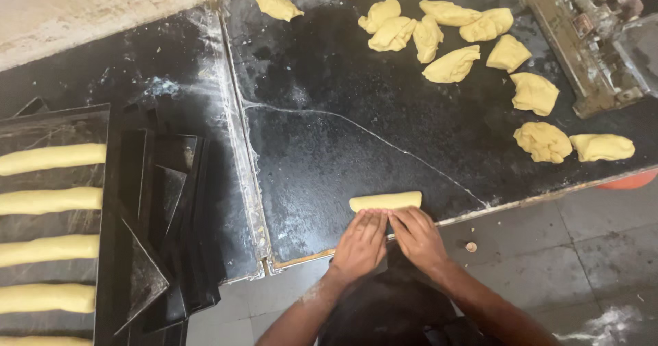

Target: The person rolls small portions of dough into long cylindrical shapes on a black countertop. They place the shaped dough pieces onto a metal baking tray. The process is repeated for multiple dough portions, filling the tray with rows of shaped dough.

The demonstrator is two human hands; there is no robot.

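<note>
Left hand (361,242) flat and open, fingers together, fingertips touching the near edge of a short dough roll (385,201). Right hand (417,235) just beside the left one, also flat and open, fingertips on the same edge of the roll. Nothing gripped by either hand; only pressing from above. Dough roll pale yellow, lying across, just beyond the fingertips, on a dark worktop (329,161) dusted with flour, close to the near edge of it. Thin white crack line in the worktop, running from the far left side toward the right of the hands.

Far beyond the hands and to the right, many rough dough pieces (452,65) of the same yellow, some touching each other, some apart. Further right of these, a grey metal machine (596,38) at the corner of the worktop. Well to the left of the hands, a stack of empty black baking trays (164,202). Still further left, one tray (55,123) with long dough sticks (51,201) lying side by side, apart from each other. Below the hands, a grey tiled floor (582,250) with some flour on it.
</note>
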